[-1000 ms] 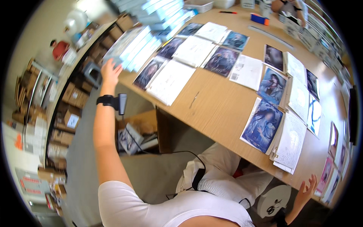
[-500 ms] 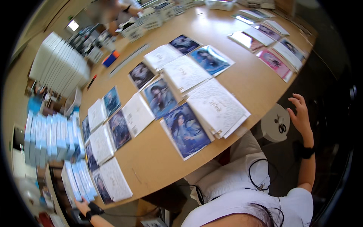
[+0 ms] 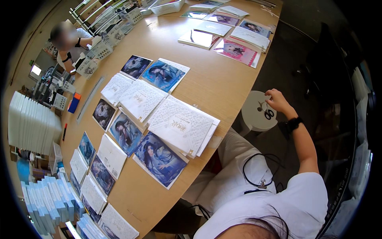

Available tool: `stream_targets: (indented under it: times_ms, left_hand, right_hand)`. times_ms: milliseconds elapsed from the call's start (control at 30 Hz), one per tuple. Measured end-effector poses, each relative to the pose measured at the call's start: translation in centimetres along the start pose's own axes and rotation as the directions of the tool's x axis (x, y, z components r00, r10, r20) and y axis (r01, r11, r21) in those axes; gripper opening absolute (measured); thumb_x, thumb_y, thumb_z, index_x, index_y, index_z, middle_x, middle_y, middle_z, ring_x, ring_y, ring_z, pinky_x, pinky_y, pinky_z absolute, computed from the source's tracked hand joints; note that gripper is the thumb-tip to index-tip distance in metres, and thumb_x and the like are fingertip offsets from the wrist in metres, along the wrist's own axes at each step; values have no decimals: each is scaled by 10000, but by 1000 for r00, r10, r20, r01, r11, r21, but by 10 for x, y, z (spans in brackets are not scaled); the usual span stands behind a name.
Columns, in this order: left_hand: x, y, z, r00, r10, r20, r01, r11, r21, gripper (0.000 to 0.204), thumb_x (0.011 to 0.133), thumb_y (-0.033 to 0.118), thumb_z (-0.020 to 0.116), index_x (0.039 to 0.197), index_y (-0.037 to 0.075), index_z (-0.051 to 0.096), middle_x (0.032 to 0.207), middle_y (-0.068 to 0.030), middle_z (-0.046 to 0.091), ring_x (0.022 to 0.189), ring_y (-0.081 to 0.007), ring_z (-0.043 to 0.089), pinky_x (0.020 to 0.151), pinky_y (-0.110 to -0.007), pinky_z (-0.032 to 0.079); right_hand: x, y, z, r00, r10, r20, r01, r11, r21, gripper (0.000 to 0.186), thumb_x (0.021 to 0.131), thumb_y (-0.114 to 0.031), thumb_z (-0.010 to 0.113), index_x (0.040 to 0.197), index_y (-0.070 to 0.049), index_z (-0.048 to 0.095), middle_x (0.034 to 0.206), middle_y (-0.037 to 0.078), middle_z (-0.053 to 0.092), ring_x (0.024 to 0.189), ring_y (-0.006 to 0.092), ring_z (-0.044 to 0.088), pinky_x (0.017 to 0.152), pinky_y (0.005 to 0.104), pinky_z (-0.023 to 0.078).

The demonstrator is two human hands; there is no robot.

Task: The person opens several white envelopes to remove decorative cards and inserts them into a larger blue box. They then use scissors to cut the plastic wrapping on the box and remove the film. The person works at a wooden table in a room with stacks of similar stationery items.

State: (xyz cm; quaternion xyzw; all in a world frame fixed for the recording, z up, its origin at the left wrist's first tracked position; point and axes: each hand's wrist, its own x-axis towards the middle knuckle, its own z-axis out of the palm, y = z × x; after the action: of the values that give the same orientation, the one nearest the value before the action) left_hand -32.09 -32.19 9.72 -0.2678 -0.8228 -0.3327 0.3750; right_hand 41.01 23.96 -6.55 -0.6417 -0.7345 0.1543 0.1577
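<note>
My right hand (image 3: 279, 102) hangs over the edge of a round white stool (image 3: 254, 118), its fingers bent and the thumb apart from them, with nothing seen in it. Beside its fingertips, scissors with black handles (image 3: 269, 114) lie on the stool top. My left hand is out of view. On the table's near part lie stacks of white patterned cards (image 3: 181, 123) with gold marks. Glossy blue illustrated prints (image 3: 160, 157) lie alongside them. More white stacks (image 3: 117, 221) and prints run along the left side.
The wooden table (image 3: 207, 89) curves past my lap. Piles of light-blue boxes (image 3: 47, 203) and stacked white trays (image 3: 32, 123) stand at left. Pink prints (image 3: 236, 51) lie at the far right. Another person (image 3: 73, 47) works across the table near white baskets (image 3: 99, 51).
The view has swung right. My right hand has come in over the stool by the scissors, its fingers bending. My left hand, earlier at the blue boxes, has left the picture.
</note>
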Motion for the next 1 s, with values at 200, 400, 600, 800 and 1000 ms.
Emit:
stream_targets:
  times_ms: [200, 400, 600, 800, 1000]
  left_hand:
    - [-22, 53, 3, 730, 683, 1, -563, 602, 566, 556, 664, 215, 819, 1049, -47, 515, 1058, -215, 536, 947, -330, 568, 867, -432, 463]
    - [-71, 22, -14, 991, -36, -130, 31, 999, -42, 526, 655, 275, 820, 986, -12, 529, 932, -157, 562, 829, -278, 540, 752, -397, 451]
    - [-114, 142, 14, 825, -470, 314, 557, 583, -591, 304, 664, 231, 794, 714, 32, 569, 674, -71, 607, 572, -187, 557, 524, -316, 450]
    - [-172, 229, -14, 746, -544, 385, 555, 826, 94, 443, 762, 263, 645, 1074, -44, 579, 1019, -282, 600, 1000, -319, 582, 944, -459, 426]
    - [-182, 233, -8, 340, -542, 768, 820, -229, -525, 635, 723, 193, 525, 1300, -39, 394, 1303, -186, 480, 1190, -337, 469, 974, -483, 395]
  right_hand:
    - [16, 160, 83, 939, 266, 218, -202, 939, -278, 436, 642, -290, 711, 994, -46, 631, 939, 195, 649, 935, 357, 612, 795, 406, 498]
    - [6, 182, 147, 857, 442, 265, -384, 891, -243, 510, 816, -367, 577, 1093, 61, 546, 1077, 270, 589, 994, 400, 573, 867, 445, 464]
    - [-7, 214, 174, 887, 396, 237, -372, 918, -139, 430, 844, -318, 564, 1021, 74, 549, 957, 286, 614, 941, 420, 580, 823, 476, 475]
    - [1, 198, 195, 939, 337, -71, -343, 933, -114, 366, 761, -252, 621, 882, 85, 549, 823, 284, 621, 820, 431, 610, 715, 479, 496]
    - [-2, 259, 208, 949, 315, -11, -315, 949, -20, 466, 692, -320, 714, 874, 66, 527, 818, 264, 630, 803, 436, 614, 686, 491, 500]
